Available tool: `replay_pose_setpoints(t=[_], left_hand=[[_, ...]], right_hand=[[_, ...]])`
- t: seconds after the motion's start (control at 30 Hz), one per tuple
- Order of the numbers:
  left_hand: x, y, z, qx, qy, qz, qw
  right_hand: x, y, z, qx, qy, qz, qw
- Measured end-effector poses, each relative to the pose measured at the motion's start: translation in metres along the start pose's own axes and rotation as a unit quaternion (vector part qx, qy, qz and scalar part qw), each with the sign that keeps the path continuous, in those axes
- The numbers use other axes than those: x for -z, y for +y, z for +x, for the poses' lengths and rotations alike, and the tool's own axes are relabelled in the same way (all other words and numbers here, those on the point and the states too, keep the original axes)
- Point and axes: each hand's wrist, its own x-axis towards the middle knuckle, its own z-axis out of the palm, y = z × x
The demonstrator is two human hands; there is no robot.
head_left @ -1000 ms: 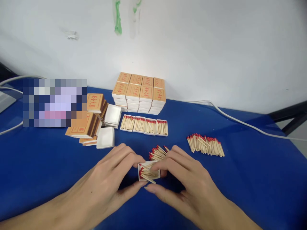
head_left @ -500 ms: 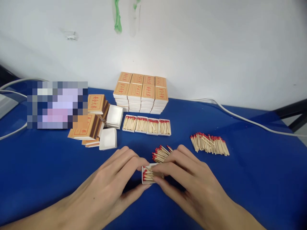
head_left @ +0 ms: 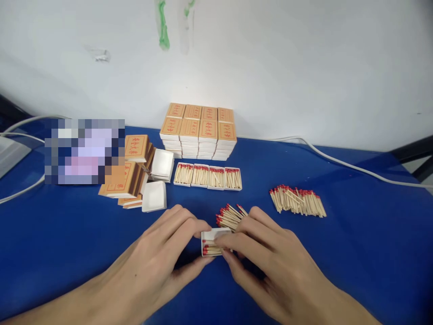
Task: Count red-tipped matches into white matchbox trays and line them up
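Observation:
A white matchbox tray (head_left: 216,233), partly filled with red-headed matches (head_left: 211,249), is held up near the front of the table. My left hand (head_left: 169,248) grips its left end, index finger at the far edge and thumb beneath the near one. My right hand (head_left: 270,257) is curled over the right end, index fingertip on the matches inside and thumb by the near side; these fingers hide that end of the tray. Just behind it lies a loose heap of matches (head_left: 232,216), partly covered by my right hand.
Several filled trays (head_left: 208,176) stand in a row before a stack of closed matchboxes (head_left: 198,131). Left of them are empty trays (head_left: 154,196) and matchbox sleeves (head_left: 118,180). Another match pile (head_left: 297,201) lies right. A white cable (head_left: 338,160) crosses the blue table (head_left: 355,225).
Matches in the held tray have shifted toward its near side, baring more white bottom along the far side. My right index finger has moved slightly within the tray.

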Motion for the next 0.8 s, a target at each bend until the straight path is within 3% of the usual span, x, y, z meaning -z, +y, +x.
replay_pose_setpoints(t=[0.1,0.23,0.3,0.4,0.5,0.8], left_hand=[[0.001,0.001,0.000,-0.008,0.013,0.018,1.000],[0.003,0.003,-0.005,-0.047,0.081,0.074,0.993],[0.004,0.003,-0.006,-0.065,0.093,0.100,0.988],[0.004,0.002,-0.005,-0.029,0.088,0.092,0.991],[0.003,-0.001,-0.003,0.008,0.070,0.069,0.995],[0.006,-0.002,-0.003,-0.002,0.038,0.061,0.997]], right_hand=[[0.001,0.001,0.000,-0.022,0.059,-0.038,0.997],[0.004,0.007,-0.001,-0.141,0.147,-0.138,0.969],[0.005,0.012,-0.004,-0.200,0.139,-0.177,0.954],[0.006,0.019,-0.008,-0.242,0.088,-0.195,0.947],[0.009,0.022,-0.012,-0.248,0.063,-0.193,0.947],[0.022,0.025,-0.026,-0.234,0.031,-0.175,0.956]])
